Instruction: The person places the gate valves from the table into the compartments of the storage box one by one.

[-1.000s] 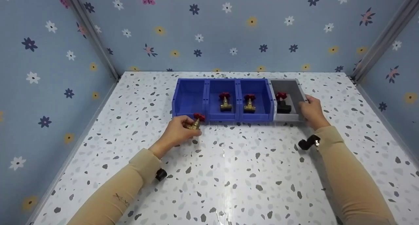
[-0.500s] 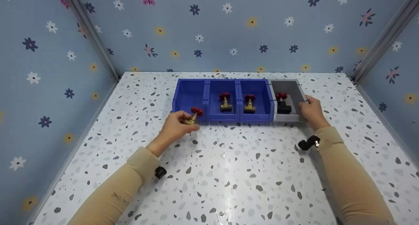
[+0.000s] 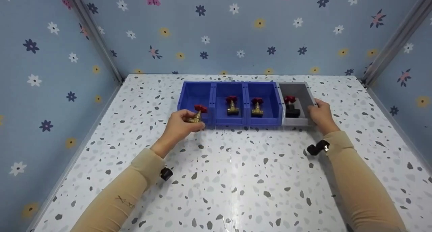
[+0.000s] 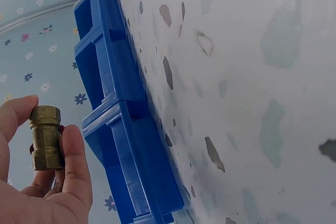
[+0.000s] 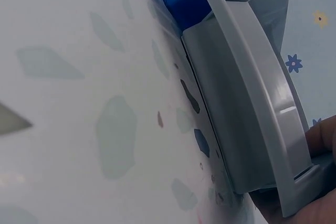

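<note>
My left hand [image 3: 179, 125] pinches a brass valve with a red handwheel [image 3: 200, 108] between thumb and fingers, over the front of the leftmost blue bin [image 3: 197, 89]. In the left wrist view the valve's brass body [image 4: 46, 139] shows clearly, while the red wheel is mostly hidden behind it. On the far right, my right hand [image 3: 323, 115] grips the outer side wall of the grey bin [image 3: 297, 121]. The right wrist view shows fingers and thumb on either side of that grey wall [image 5: 273, 103].
The second blue bin [image 3: 229, 121] and third blue bin [image 3: 263, 121] each hold one brass valve with a red wheel. A black valve with a red wheel [image 3: 293, 111] lies in the grey bin. The bins stand in one row on a speckled table [image 3: 249, 178] before a flowered wall.
My left hand has moved forward and slightly left with the valve, from in front of the leftmost bin to over its front. The right hand stays on the grey bin.
</note>
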Motion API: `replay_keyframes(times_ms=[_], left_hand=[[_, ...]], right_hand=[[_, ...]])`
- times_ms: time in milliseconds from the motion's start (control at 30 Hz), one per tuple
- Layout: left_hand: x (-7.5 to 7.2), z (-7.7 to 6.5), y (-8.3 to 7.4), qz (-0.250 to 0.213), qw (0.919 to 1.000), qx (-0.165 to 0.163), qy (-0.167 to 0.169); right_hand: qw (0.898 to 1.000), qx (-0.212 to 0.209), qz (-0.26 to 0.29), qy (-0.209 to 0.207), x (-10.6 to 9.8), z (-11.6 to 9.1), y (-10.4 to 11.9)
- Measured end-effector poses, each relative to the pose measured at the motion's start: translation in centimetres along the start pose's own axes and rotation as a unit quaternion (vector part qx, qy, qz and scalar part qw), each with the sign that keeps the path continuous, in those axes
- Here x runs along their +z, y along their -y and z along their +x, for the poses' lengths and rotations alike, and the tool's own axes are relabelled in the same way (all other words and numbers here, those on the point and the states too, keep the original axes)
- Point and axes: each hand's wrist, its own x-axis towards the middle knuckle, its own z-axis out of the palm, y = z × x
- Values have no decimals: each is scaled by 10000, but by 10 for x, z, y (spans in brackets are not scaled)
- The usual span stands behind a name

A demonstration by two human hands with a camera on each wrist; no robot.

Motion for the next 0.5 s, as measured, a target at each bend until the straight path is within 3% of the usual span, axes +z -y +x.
replay_keyframes(times_ms=[500], left_hand=[[0,8,-7,-48,9996,143,-244]], right_hand=[[9995,80,300,-26,1,-4,1]])
